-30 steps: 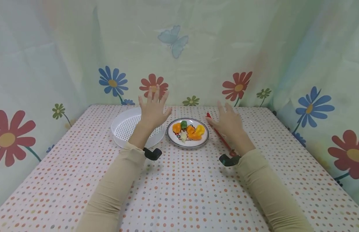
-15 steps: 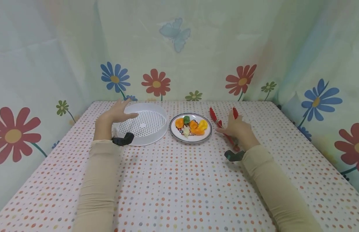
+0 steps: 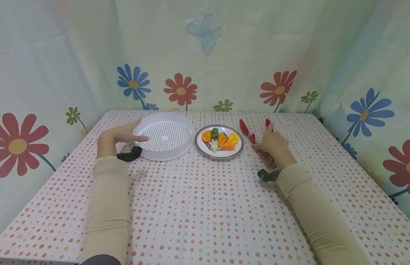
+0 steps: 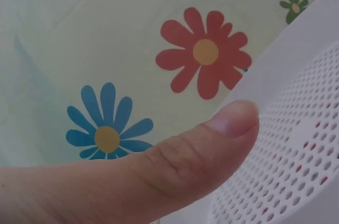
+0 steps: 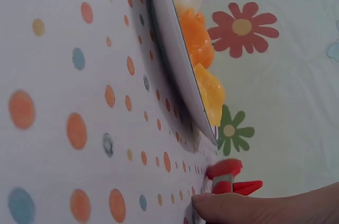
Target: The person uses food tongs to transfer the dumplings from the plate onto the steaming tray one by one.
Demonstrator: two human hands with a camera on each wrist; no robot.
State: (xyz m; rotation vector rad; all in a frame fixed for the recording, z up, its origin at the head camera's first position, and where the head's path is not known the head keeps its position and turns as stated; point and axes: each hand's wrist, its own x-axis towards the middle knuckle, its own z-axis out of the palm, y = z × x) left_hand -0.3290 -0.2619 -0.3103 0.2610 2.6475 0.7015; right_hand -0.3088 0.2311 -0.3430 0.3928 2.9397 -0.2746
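Observation:
My left hand (image 3: 120,133) is at the left rim of a white round sieve (image 3: 182,150) with a perforated bottom. Its thumb reaches over the rim, and the fingers lie extended along the outer side. In the left wrist view the straight thumb (image 4: 196,150) overlaps the sieve wall. My right hand (image 3: 274,144) holds red-tipped tongs (image 3: 245,128), which lie on the table with their arms spread. The right thumb (image 5: 228,207) is against one arm of the tongs, the fingers bent over the other.
Between the hands stands a patterned plate (image 3: 205,151) with a dark rim. It bears several orange and yellow peppers (image 3: 227,145), a green one (image 3: 214,132) and a whitish one (image 3: 214,146). A dotted cloth covers the table (image 3: 198,206); a flowered curtain (image 3: 238,55) rises behind.
The left hand has moved left, then down to the sieve's rim. The right hand has lowered onto the tongs and its fingers have bent. The view has tilted slightly.

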